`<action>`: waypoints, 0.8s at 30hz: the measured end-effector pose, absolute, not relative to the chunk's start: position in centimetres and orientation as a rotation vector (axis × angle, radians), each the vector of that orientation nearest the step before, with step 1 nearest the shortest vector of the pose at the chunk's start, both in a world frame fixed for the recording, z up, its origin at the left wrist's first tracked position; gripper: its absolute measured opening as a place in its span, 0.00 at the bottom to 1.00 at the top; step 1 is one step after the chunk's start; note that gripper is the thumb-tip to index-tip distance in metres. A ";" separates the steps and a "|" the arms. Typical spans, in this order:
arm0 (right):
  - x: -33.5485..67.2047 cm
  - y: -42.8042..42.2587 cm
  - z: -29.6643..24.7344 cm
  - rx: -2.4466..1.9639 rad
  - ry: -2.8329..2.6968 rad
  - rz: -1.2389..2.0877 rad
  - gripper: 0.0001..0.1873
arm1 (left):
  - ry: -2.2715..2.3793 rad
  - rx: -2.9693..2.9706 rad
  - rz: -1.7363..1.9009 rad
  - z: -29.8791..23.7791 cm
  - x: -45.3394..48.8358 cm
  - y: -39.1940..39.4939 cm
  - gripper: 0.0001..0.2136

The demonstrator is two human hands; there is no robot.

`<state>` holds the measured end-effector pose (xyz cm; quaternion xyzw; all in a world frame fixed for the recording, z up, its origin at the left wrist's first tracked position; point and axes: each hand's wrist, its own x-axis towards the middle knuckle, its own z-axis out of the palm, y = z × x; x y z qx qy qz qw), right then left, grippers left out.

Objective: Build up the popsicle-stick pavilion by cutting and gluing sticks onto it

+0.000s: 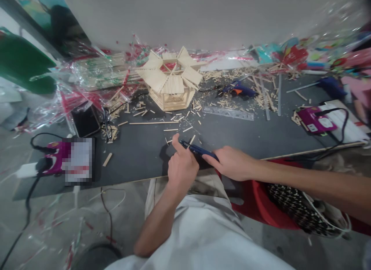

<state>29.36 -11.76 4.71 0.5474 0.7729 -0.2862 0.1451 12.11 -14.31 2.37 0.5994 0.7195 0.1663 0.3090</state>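
Note:
My right hand [236,161] is closed around the dark blue handles of a pair of pliers [199,149], whose jaws point left towards my other hand. A thin wooden stick [192,139] crosses at the jaws. My left hand [184,163] is curled around the near end of this stick, with the index finger raised; its fingertips are partly hidden. Beyond the hands stands a hexagonal model made of wooden sticks [174,86], with flat triangular and square panels spreading out around its open top. Loose sticks [153,123] lie between it and my hands.
A blue glue gun [243,89] and a clear ruler [228,113] lie right of the model among stick offcuts. A phone [85,120] and a purple power strip [56,158] are left. Another purple socket block [315,120] sits right. Plastic wrappers line the back.

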 end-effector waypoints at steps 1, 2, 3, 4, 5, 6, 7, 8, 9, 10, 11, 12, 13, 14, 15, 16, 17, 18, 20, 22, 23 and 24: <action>29.4 -11.8 4.6 1.594 2.224 -0.827 0.35 | 1.899 1.589 0.438 2.4 12.2 -14.3 0.29; 29.5 -11.7 4.6 1.609 2.219 -0.827 0.35 | 1.898 1.595 0.440 2.3 12.2 -14.3 0.29; 29.5 -11.6 4.5 1.619 2.217 -0.825 0.35 | 1.894 1.600 0.445 2.3 12.2 -14.3 0.28; 29.6 -11.4 4.5 1.622 2.223 -0.820 0.34 | 1.890 1.602 0.455 2.2 12.2 -14.2 0.27; 29.6 -11.2 4.5 1.622 2.239 -0.809 0.34 | 1.886 1.600 0.470 2.1 12.1 -14.2 0.26; 29.6 -10.9 4.4 1.618 2.263 -0.796 0.32 | 1.883 1.595 0.490 2.1 12.1 -14.0 0.25; 29.6 -10.6 4.3 1.610 2.297 -0.787 0.31 | 1.880 1.589 0.518 2.0 12.0 -13.9 0.24; 29.7 -10.4 4.2 1.602 2.333 -0.779 0.30 | 1.877 1.583 0.552 1.9 11.9 -13.7 0.23; 29.7 -10.2 4.0 1.599 2.367 -0.777 0.29 | 1.876 1.577 0.589 1.9 11.8 -13.5 0.21; 29.7 -10.1 3.9 1.603 2.402 -0.785 0.28 | 1.875 1.573 0.625 1.8 11.6 -13.3 0.18; 29.8 -10.0 3.7 1.607 2.442 -0.807 0.27 | 1.878 1.569 0.658 1.8 11.5 -13.2 0.16; 29.8 -9.9 3.6 1.609 2.489 -0.842 0.27 | 1.885 1.562 0.688 1.8 11.4 -13.0 0.14; 29.9 -9.8 3.6 1.605 2.540 -0.886 0.26 | 1.893 1.554 0.717 1.8 11.2 -12.9 0.11; 30.0 -9.6 3.6 1.589 2.586 -0.936 0.26 | 1.903 1.547 0.742 1.8 11.2 -12.7 0.09; 30.1 -9.5 3.8 1.565 2.619 -0.986 0.25 | 1.910 1.541 0.762 1.9 11.1 -12.6 0.08; 30.1 -9.3 4.0 1.538 2.634 -1.035 0.25 | 1.915 1.536 0.777 1.9 11.1 -12.6 0.07; 30.1 -9.1 4.2 1.517 2.624 -1.083 0.25 | 1.919 1.530 0.786 2.0 11.1 -12.5 0.07; 30.1 -8.9 4.4 1.509 2.593 -1.136 0.24 | 1.925 1.523 0.788 2.0 11.1 -12.4 0.08; 29.8 -8.5 4.7 1.531 2.499 -1.257 0.22 | 1.941 1.501 0.778 2.0 11.1 -12.4 0.09; 29.3 -8.5 4.5 1.629 2.423 -1.308 0.20 | 1.946 1.503 0.764 2.0 11.1 -12.3 0.11; 29.0 -8.5 4.4 1.698 2.417 -1.264 0.21 | 1.942 1.517 0.754 1.9 11.0 -12.2 0.11; 28.7 -8.6 4.2 1.762 2.431 -1.176 0.22 | 1.935 1.538 0.741 1.9 10.9 -12.1 0.11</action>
